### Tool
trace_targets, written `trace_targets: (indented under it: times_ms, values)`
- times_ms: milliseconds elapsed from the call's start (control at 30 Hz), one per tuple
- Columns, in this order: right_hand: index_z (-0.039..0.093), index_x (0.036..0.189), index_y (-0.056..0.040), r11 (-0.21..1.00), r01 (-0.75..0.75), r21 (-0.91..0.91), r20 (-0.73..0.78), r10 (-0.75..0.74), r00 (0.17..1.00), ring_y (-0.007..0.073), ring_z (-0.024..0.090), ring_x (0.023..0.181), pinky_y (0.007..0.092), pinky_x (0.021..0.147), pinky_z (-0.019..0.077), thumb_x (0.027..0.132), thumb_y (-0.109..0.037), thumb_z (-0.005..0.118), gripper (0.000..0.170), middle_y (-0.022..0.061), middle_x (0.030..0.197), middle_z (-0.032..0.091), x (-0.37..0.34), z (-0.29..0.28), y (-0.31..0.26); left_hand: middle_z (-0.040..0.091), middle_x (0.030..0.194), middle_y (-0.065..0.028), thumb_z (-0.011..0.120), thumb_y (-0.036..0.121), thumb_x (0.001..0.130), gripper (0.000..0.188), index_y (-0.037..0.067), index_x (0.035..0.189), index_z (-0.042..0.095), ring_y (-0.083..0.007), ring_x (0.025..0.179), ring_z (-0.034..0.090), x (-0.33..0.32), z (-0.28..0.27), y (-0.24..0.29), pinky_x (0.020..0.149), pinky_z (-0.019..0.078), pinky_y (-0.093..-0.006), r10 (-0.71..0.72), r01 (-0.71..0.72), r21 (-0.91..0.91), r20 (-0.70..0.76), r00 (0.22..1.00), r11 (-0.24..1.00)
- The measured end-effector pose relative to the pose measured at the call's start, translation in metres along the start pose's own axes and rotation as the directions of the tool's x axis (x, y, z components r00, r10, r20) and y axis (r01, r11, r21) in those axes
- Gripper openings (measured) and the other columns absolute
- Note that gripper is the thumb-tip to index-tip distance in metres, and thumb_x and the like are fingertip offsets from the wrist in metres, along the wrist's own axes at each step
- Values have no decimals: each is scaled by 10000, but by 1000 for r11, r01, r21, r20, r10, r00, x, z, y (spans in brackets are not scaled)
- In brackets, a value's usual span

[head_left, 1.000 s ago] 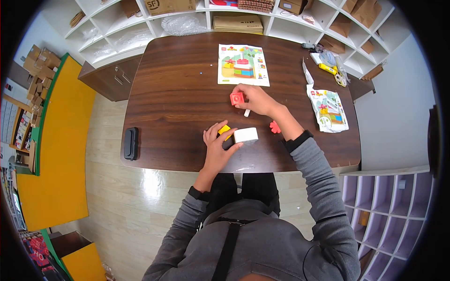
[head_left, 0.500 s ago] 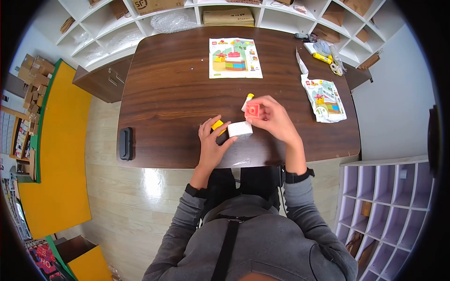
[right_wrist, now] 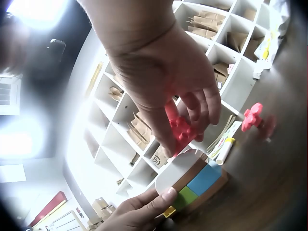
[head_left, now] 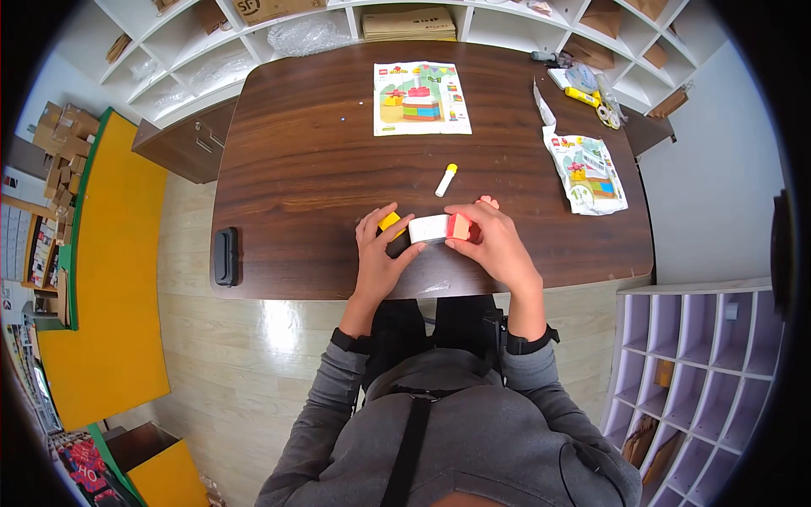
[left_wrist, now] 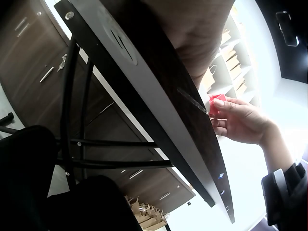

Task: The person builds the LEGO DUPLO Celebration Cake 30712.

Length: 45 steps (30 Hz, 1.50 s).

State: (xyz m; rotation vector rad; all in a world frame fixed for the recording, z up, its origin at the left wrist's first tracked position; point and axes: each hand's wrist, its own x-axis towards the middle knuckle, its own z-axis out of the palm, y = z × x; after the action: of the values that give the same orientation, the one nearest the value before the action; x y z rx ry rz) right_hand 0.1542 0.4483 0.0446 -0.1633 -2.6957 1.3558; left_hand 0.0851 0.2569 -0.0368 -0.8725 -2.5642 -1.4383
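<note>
My left hand (head_left: 382,249) grips one end of a stack of toy bricks, its thumb along the near side. The stack has a white rounded top (head_left: 428,228); in the right wrist view its side shows brown, green (right_wrist: 186,198) and blue (right_wrist: 204,180) bricks. A yellow brick (head_left: 389,221) shows by the left fingers. Between thumb and fingers, my right hand (head_left: 498,245) pinches a red studded brick (right_wrist: 182,134) right at the far end of the white top. Behind the right hand stands a red flower piece (right_wrist: 252,117).
A white candle piece with a yellow tip (head_left: 446,180) lies beyond the stack. Farther back is a picture leaflet (head_left: 422,99). An opened bag (head_left: 586,173) lies to the right, a black case (head_left: 225,256) at the left edge. A glue stick (head_left: 583,96) is at the back right.
My right hand has brought the red brick from near the candle piece back toward me, to the white top's right end. The left hand has stayed at the stack.
</note>
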Motion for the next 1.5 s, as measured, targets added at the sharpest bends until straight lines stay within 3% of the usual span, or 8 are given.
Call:
trace_targets:
  times_ms: [267,467,700,1000,1067,1300,1367,1500]
  values:
    - [549,1125,-13,965,161,-207,-70,-179,981,362,581,884,402,760,463,699,-29,726,462,178,908,594,6,7,-10,472,1319,-71,781,258,693,473,173,1142,660,-293,1237,359,0,1,-4,1064,225,-446,17,-17,-22,13,1000,1000]
    - [483,952,2,984,88,-157,-1,-89,996,372,570,834,425,733,451,672,21,710,360,179,841,575,11,1,-14,472,1320,-70,776,274,696,473,180,1144,660,-294,1238,357,0,1,-3,1071,202,-459,12,-11,-10,24,1000,1000]
    - [535,970,-4,965,136,-224,34,-131,991,378,561,812,424,724,459,674,20,701,340,183,866,543,14,6,-21,473,1322,-67,776,285,689,473,192,1139,664,-296,1242,355,1,1,-1,1069,202,-469,5,-6,14,29,1000,1000]
    - [627,1022,-35,969,161,-190,2,-163,987,315,561,853,393,748,463,674,-9,718,361,118,927,507,16,17,-18,476,1324,-57,779,290,688,468,190,1131,667,-290,1241,357,1,2,-3,1066,205,-471,15,-15,-6,24,1000,1000]
    - [633,1007,-36,942,169,-290,34,-166,986,303,569,858,391,737,466,673,-31,725,346,114,915,508,18,16,-20,462,1344,-64,794,201,675,487,154,1141,662,-294,1243,340,2,1,-2,1048,273,-416,22,-23,16,35,999,1000]
    - [639,972,-39,847,198,-493,104,-168,980,293,579,857,382,714,485,685,-51,703,294,111,898,518,23,24,-23,483,1319,-57,782,274,689,465,177,1129,666,-288,1233,367,2,2,-1,1056,229,-458,24,-24,-2,16,1000,1000]
    - [637,814,-37,744,241,-623,15,-297,955,269,592,804,368,690,484,641,-36,678,178,106,882,529,20,34,-25,490,1314,-58,785,245,687,460,161,1123,666,-289,1231,369,3,0,1,1051,247,-444,4,-3,-54,10,1000,999]
    - [639,805,-40,741,263,-618,64,-286,956,247,594,813,356,690,490,632,-39,683,179,95,895,536,24,31,-21,494,1315,-59,787,227,684,444,148,1105,670,-291,1229,370,1,3,-3,1051,256,-438,5,-5,-49,0,1000,999]
